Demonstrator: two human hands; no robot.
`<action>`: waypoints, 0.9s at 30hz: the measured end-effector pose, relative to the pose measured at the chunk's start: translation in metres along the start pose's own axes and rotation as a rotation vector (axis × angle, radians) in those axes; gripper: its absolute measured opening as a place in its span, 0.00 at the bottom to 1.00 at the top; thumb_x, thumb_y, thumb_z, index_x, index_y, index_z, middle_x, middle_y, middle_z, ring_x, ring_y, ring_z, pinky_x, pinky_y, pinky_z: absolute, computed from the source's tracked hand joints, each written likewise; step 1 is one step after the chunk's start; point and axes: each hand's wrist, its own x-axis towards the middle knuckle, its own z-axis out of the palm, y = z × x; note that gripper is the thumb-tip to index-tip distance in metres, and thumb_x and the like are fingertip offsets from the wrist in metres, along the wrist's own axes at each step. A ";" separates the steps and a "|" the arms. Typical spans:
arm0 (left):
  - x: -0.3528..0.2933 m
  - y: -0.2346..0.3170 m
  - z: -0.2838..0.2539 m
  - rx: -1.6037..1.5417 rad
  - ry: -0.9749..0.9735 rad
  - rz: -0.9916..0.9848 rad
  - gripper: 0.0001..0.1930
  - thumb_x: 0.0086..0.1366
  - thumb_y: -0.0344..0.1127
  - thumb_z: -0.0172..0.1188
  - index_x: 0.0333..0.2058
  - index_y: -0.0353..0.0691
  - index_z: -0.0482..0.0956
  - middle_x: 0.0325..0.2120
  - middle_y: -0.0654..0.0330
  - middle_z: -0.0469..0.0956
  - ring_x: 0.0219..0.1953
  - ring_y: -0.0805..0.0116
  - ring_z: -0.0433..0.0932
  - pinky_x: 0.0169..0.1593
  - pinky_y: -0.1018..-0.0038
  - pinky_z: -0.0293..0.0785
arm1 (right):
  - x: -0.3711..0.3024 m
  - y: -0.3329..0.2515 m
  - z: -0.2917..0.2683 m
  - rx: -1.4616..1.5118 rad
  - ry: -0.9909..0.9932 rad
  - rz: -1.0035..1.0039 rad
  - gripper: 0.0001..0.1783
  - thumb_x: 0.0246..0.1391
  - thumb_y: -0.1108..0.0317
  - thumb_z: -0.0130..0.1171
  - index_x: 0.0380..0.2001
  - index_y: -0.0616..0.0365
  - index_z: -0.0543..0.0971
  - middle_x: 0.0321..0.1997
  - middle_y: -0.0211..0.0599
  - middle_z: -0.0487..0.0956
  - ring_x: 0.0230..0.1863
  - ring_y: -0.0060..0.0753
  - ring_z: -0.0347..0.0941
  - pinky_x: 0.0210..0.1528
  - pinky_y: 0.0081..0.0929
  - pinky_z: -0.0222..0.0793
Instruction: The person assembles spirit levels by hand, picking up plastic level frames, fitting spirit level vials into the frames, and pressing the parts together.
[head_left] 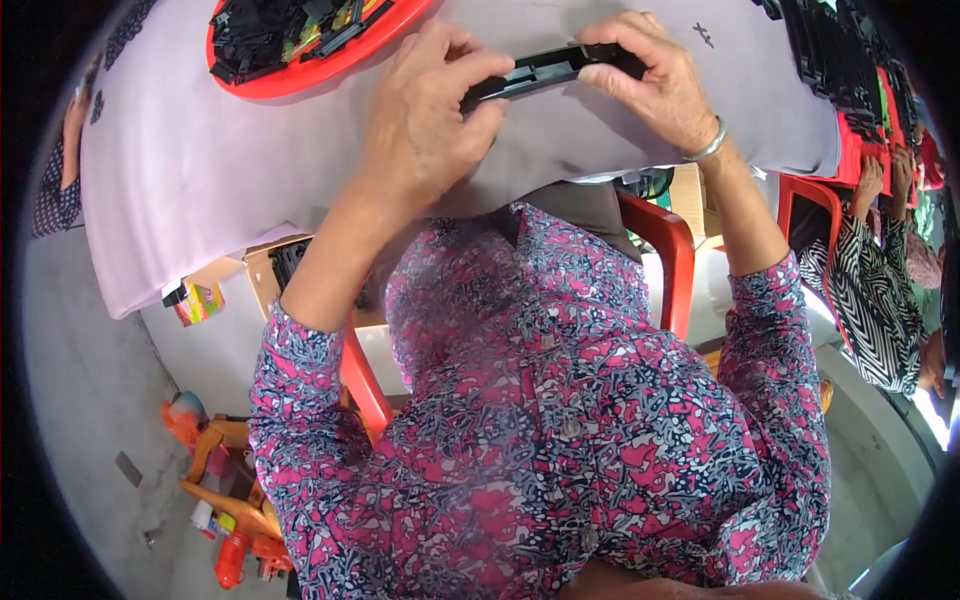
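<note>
Between both hands, above the cloth-covered table, a long narrow black plastic piece (545, 72) is held lengthwise, with a pale grey strip in its middle. My left hand (430, 105) grips its left end, thumb and fingers pinched around it. The right end is pinched by my right hand (650, 75), the thumb below and the fingers above. A bracelet circles my right wrist. Fingers cover both ends of the piece, so their shape is hidden.
A red tray (300, 82) heaped with black plastic parts stands at the far left of the table (250, 170). Stacked black pieces (835, 60) lie far right. A small dark part (704, 35) rests nearby. Red chair arms (665, 250) flank me; another person's hands (885, 175) show at right.
</note>
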 end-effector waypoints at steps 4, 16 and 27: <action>-0.003 -0.001 0.006 0.158 0.011 0.086 0.15 0.52 0.30 0.69 0.41 0.45 0.87 0.39 0.59 0.78 0.42 0.59 0.78 0.46 0.61 0.73 | -0.004 0.000 0.011 -0.129 0.063 -0.073 0.19 0.48 0.62 0.75 0.41 0.58 0.83 0.39 0.38 0.78 0.44 0.43 0.71 0.49 0.38 0.67; -0.006 0.016 -0.002 0.252 -0.111 0.116 0.15 0.52 0.25 0.66 0.40 0.44 0.84 0.37 0.62 0.78 0.40 0.59 0.78 0.42 0.64 0.73 | -0.009 -0.010 0.005 -0.089 0.071 -0.021 0.19 0.45 0.62 0.76 0.40 0.56 0.83 0.41 0.36 0.79 0.46 0.41 0.72 0.51 0.38 0.66; 0.002 0.005 0.004 0.252 -0.082 0.113 0.14 0.56 0.27 0.66 0.42 0.44 0.85 0.37 0.61 0.77 0.41 0.58 0.78 0.43 0.62 0.75 | 0.002 -0.001 0.008 -0.088 0.137 -0.126 0.20 0.44 0.65 0.75 0.41 0.57 0.82 0.39 0.37 0.77 0.43 0.43 0.71 0.49 0.38 0.66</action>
